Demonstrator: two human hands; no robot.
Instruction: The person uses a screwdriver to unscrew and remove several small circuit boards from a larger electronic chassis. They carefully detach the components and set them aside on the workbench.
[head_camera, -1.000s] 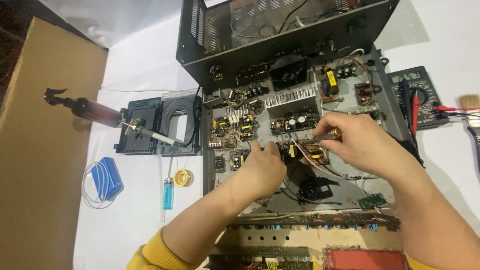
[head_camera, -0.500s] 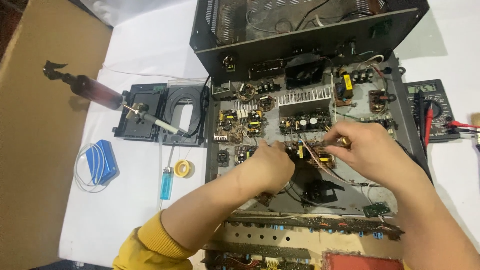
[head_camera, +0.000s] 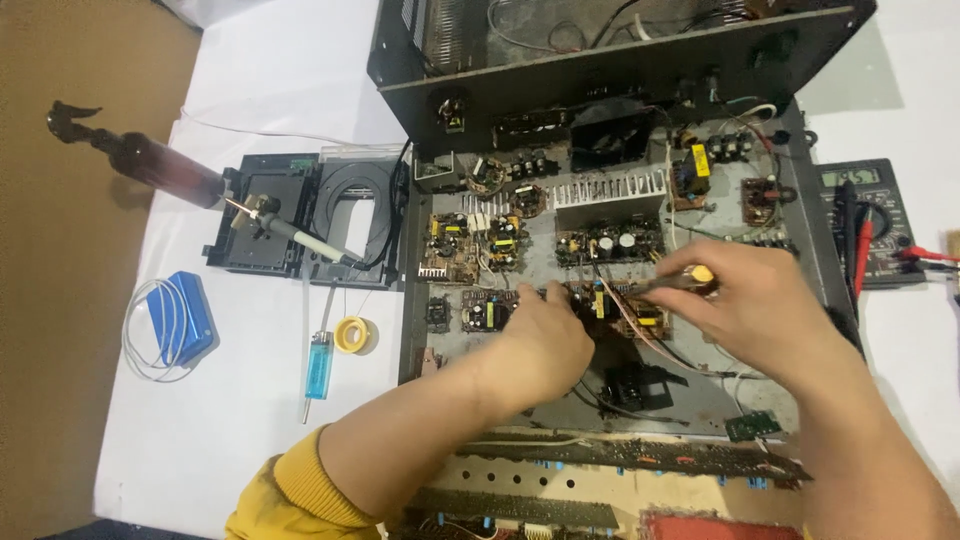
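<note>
I see a slim screwdriver (head_camera: 672, 282) with a yellow-capped handle, lying nearly level and pointing left, its tip down among the small circuit boards. Its shaft is mostly hidden. The small board (head_camera: 612, 305) under the tip is brownish, crowded with a yellow part and dark components, with thin red and pale wires running off it. It sits flat on the grey floor of the opened metal chassis (head_camera: 600, 215), roughly mid-tray.

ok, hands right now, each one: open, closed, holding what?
Left hand: curled down on the small circuit boards; whether it grips anything cannot be told.
Right hand: closed on a thin tool with a yellow end.
</note>
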